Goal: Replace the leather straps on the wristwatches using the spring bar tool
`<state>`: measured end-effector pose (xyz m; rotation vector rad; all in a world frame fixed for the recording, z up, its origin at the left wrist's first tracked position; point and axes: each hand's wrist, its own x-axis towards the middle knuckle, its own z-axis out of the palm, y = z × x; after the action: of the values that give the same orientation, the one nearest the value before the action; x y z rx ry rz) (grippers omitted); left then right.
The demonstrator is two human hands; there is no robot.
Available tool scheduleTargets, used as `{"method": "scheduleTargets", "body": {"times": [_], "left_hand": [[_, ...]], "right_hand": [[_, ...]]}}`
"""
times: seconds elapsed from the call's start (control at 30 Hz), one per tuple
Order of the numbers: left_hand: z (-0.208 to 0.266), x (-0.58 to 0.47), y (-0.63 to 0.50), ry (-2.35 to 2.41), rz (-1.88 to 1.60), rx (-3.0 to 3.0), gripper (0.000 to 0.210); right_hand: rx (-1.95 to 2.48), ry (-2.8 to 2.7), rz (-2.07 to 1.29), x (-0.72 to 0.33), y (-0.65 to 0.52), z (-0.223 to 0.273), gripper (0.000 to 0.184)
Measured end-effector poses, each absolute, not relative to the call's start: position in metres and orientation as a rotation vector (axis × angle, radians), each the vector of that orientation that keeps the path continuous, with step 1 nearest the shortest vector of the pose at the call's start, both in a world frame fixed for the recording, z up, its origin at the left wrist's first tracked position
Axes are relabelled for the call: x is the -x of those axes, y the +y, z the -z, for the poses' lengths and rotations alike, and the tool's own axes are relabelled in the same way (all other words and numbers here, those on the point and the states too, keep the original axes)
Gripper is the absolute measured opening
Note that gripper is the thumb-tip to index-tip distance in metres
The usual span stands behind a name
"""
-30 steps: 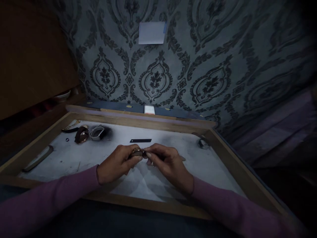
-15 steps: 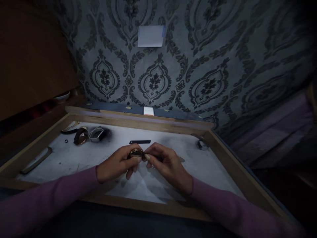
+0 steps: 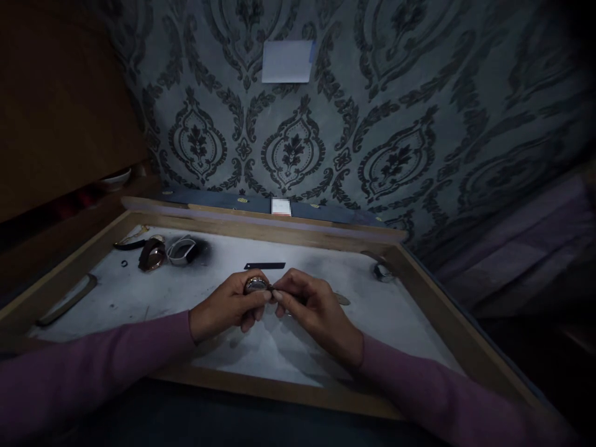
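My left hand (image 3: 233,303) is closed around a wristwatch (image 3: 256,285) with a round, shiny case, the thumb along its near side. The case is tilted so its round face shows. My right hand (image 3: 314,310) is closed too, thumb and fingertips pinching a short dark strap piece (image 3: 271,288) at the watch's right side. Fingers hide most of that strap and how it joins the case. Both hands are above the white surface of a shallow wooden tray (image 3: 274,397). Just beyond them lies a black cutter blade (image 3: 264,266) with slanted ends.
At the tray's far left lie a brown-strapped watch (image 3: 152,254), a grey-strapped watch (image 3: 182,251) and a small black ring (image 3: 124,263). A curved strap (image 3: 69,303) rests near the left wall, another watch (image 3: 380,269) at the far right. Behind my right hand, a greyish strip (image 3: 342,299) partly shows.
The watch in my left hand has tipped slightly, so its face shows lighter and rounder. My left hand has shifted a little right. My right hand keeps nearly the same pinch.
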<state>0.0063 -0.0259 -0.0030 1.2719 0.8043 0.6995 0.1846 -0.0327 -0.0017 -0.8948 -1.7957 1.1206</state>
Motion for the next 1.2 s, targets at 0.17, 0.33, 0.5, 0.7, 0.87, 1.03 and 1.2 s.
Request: {"method": "scheduleTargets", "body": {"times": [0.17, 0.33, 0.5, 0.7, 0.87, 1.03, 1.2], "left_hand": [[0.0051, -0.008, -0.026, 0.796, -0.755, -1.289, 0.03], [0.0052, -0.0085, -0.0256, 0.783, -0.768, -1.324, 0.026], [0.0053, -0.0081, -0.0241, 0.788, -0.747, -1.335, 0.024], [0.004, -0.0073, -0.0241, 0.783, -0.738, -1.347, 0.024], [0.0046, -0.0063, -0.0248, 0.781, -0.719, -1.344, 0.028], [0.0042, -0.0064, -0.0249, 0.789, -0.711, -1.378, 0.03], [0.0024, -0.0082, -0.0238, 0.812, -0.716, -1.404, 0.026]], "right_hand": [[0.949, -1.777, -1.119, -0.1854, -0.0328, 0.0031, 0.021], [0.959, -1.772, -1.147, -0.1859, -0.0328, 0.003, 0.02], [0.961, -1.779, -1.162, -0.1858, -0.0331, 0.0046, 0.02], [0.928, -1.769, -1.21, -0.1861, -0.0344, 0.0045, 0.017], [0.95, -1.819, -1.139, -0.1863, -0.0352, 0.0032, 0.015], [0.981, -1.883, -1.058, -0.1876, -0.0348, 0.0043, 0.014], [0.965, -1.893, -1.05, -0.1882, -0.0328, 0.0063, 0.014]]}}
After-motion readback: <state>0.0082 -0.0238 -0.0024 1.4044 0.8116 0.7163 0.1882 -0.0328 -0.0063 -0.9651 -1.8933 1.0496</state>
